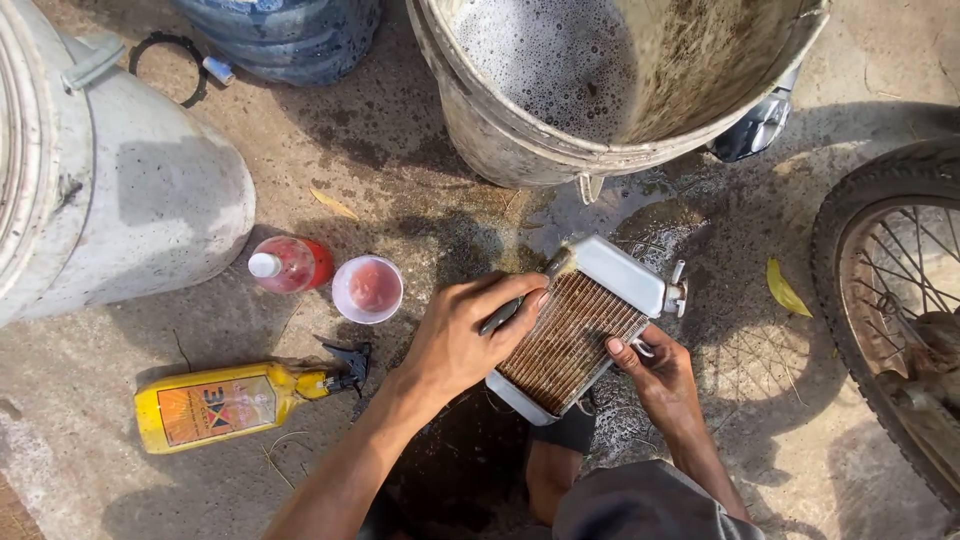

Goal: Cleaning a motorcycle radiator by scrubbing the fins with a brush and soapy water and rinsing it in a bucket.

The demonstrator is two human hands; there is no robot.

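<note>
A: Below the bucket (pixel 560 150): radiator (pixel 580 325), tilted, wet ground beneath. Hands?

B: Left hand (pixel 462 335) wrapped around brush (pixel 530 290), bristles on fins. Right hand (pixel 655 375) pinching radiator's edge, likely steadying it. Cup (pixel 367 288), red bottle (pixel 288 265), left of radiator.

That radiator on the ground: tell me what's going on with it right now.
A person crouches over a small finned radiator on wet concrete. The left hand holds a brush against the fins; the right hand grips the radiator's lower edge. A bucket of soapy water stands just beyond. To the left lie a yellow spray bottle, a red bottle and a small cup of pink liquid.
</note>
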